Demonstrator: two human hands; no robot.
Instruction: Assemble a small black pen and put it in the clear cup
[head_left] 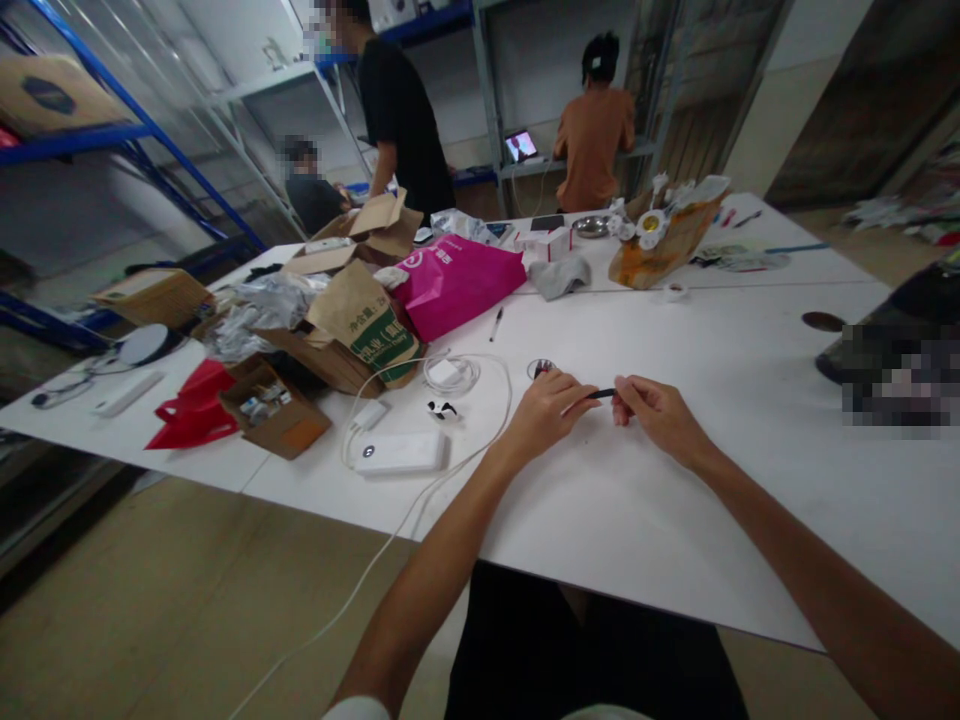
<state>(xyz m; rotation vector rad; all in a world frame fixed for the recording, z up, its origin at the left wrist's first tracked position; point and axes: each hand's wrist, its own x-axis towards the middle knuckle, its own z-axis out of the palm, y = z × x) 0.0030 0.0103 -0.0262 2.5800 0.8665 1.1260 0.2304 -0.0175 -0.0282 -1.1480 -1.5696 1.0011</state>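
Note:
Over the white table [675,540], my left hand [551,408] is closed on one end of a thin black stick-like thing [602,394]. My right hand [651,408] pinches its other end, so the piece spans the gap between both hands. Its exact kind is too small to tell. Just behind my left hand sits a small round dish [540,368] with dark bits in it, partly hidden by the fingers. Farther back lies a pen [496,325]. To the left are a white power bank [401,453], a small black-and-white object [442,410] and a coiled white cable [471,378].
A magenta bag [461,285], a brown paper bag [367,325], a small open carton [274,410] and a red bag [199,405] crowd the left side. A grey cloth [559,277] and tape roll [675,292] lie behind. Three people are at the back; a dark bag [915,320] is right.

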